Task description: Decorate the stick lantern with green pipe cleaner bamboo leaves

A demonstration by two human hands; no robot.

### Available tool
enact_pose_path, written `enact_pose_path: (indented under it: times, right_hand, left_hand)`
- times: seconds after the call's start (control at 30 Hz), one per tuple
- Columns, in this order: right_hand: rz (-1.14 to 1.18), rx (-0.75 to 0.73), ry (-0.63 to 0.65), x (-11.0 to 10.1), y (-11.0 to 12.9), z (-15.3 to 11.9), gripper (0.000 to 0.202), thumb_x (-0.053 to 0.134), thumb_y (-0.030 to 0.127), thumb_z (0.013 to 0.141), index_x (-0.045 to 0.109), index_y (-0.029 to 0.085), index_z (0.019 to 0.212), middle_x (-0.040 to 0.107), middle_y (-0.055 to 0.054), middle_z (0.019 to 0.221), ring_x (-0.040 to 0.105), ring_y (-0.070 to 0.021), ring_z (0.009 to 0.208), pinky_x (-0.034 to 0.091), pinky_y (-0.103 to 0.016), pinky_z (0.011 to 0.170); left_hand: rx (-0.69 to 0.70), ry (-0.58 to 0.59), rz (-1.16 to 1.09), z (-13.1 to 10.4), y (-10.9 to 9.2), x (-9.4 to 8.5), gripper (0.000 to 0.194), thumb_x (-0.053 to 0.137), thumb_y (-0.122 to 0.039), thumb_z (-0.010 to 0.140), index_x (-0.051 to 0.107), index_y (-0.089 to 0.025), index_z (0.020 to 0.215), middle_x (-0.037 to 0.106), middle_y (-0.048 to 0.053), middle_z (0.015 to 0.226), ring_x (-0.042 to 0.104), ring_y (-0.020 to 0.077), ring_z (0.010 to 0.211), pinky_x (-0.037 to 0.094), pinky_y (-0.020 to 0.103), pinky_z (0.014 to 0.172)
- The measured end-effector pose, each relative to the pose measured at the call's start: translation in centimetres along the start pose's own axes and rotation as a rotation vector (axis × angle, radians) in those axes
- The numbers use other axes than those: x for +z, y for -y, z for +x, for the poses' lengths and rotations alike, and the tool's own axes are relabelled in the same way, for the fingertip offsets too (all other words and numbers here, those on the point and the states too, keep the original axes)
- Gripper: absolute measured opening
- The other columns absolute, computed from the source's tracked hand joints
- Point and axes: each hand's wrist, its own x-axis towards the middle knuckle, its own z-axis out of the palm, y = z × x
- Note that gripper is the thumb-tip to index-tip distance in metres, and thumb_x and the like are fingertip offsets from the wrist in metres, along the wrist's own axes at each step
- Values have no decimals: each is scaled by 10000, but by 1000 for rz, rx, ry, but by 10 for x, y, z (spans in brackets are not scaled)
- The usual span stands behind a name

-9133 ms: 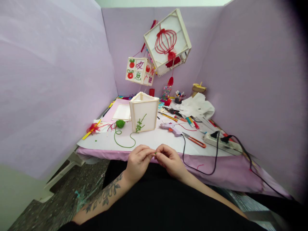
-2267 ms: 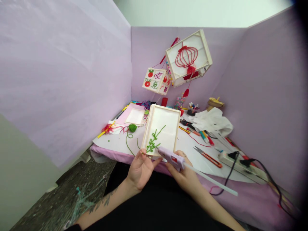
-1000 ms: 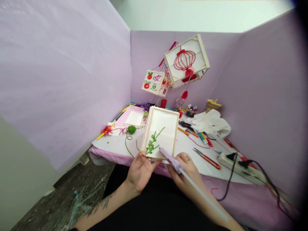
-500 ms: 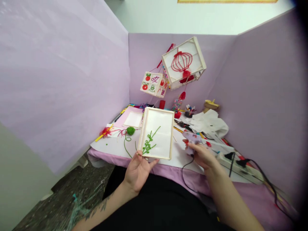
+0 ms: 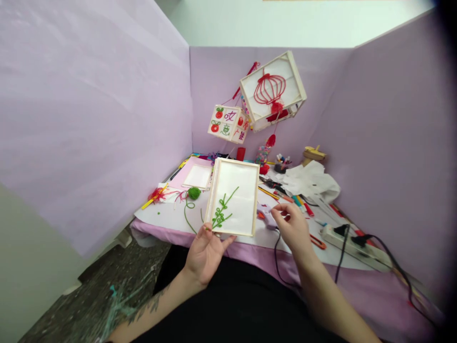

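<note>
My left hand (image 5: 205,255) holds the bottom edge of a white panel with a pale wooden frame (image 5: 243,190), tilted up over the table. Green cord shaped as a leafy branch (image 5: 222,209) lies on the panel's lower left, and a loose green strand runs beside it to a green yarn ball (image 5: 193,193). My right hand (image 5: 291,221) is right of the panel, thumb and forefinger drawn together; whether anything is between them is too small to tell. Just left of its fingertips a pale purple glue gun (image 5: 267,216) rests on the table, its black cord hanging over the edge.
Two decorated lanterns (image 5: 274,93) hang over the back of the table (image 5: 164,220). On the right are crumpled white paper (image 5: 310,181), pens, an orange cutter (image 5: 317,242) and a power strip (image 5: 352,250). A smaller white frame (image 5: 197,176) lies back left.
The glue gun has gone from my right hand to the table beside the panel. My right hand's fingers have come off it. The panel and my left hand have barely moved.
</note>
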Motion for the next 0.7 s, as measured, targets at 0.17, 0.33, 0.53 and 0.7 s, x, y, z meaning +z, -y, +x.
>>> enact_pose_path:
  times: [0.17,0.33,0.53,0.7]
  right_hand:
    - [-53,-749,356,16,70,-40,94,590,234,893,685,233,893,621,-55,868,591,-190,832,496,-332,734]
    - [-118,-1079,323,40,100,-50,140,550,142,910,677,185,953,622,-69,851,566,-182,794,511,-309,682]
    - [-250,-1033,219,46,97,-61,126,556,156,911,681,158,917,623,-88,868,550,-202,795,508,-326,690]
    - [-273,-1004,178,45,94,-68,134,546,144,912,679,160,914,619,-82,867,554,-197,796,495,-310,684]
  left_hand:
    - [26,17,39,0,5,2,119,774,-229,765,658,-200,769,701,18,1025,599,242,1109,414,498,1035]
    - [68,-36,107,0,10,-2,182,808,-255,732,695,-158,835,704,40,950,639,178,979,481,316,927]
    - [45,-61,106,-2,11,-1,210,841,-223,684,701,-159,825,714,43,954,654,179,962,464,313,947]
    - [60,-79,83,-2,13,1,227,875,-190,629,708,-162,779,726,25,860,668,153,857,497,281,859]
